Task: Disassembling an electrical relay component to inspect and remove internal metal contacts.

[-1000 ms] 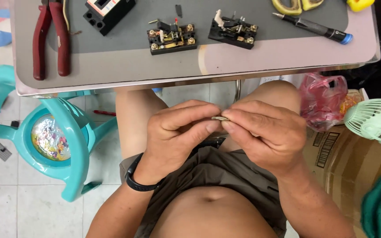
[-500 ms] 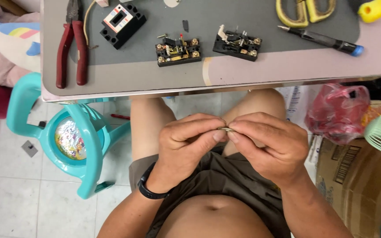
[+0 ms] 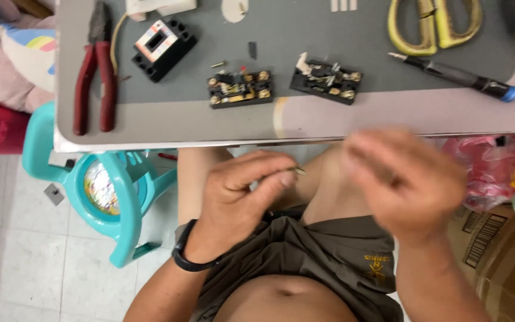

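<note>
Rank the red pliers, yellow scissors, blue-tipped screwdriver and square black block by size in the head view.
1. Red pliers and screwdriver: similar length, too close to rank.
2. Yellow scissors, partly cut off.
3. Black block.

Bench [image 3: 168, 122]: smooth, pale laminate-like top with a matt grey mat over most of it.
Pliers [image 3: 93, 77], at the bench's left end: dull dark metal jaws, glossy red plastic-coated handles.
Two terminal blocks [image 3: 239, 89] [image 3: 326, 79], mid-bench: black plastic bodies with brassy, shiny metal screws.
Scissors [image 3: 435, 24], at the bench's far right: glossy yellow plastic handles.
Screwdriver [image 3: 457, 76], below the scissors: black plastic shaft, blue cap, bright metal tip.
Small part [image 3: 298, 171], below the bench edge, pinched in the left hand [image 3: 239, 200]: metallic, brassy sheen.
Wristband [image 3: 189, 259]: matt black, rubbery.
Chair [image 3: 99, 191], under the bench's left end: glossy teal plastic.
</note>
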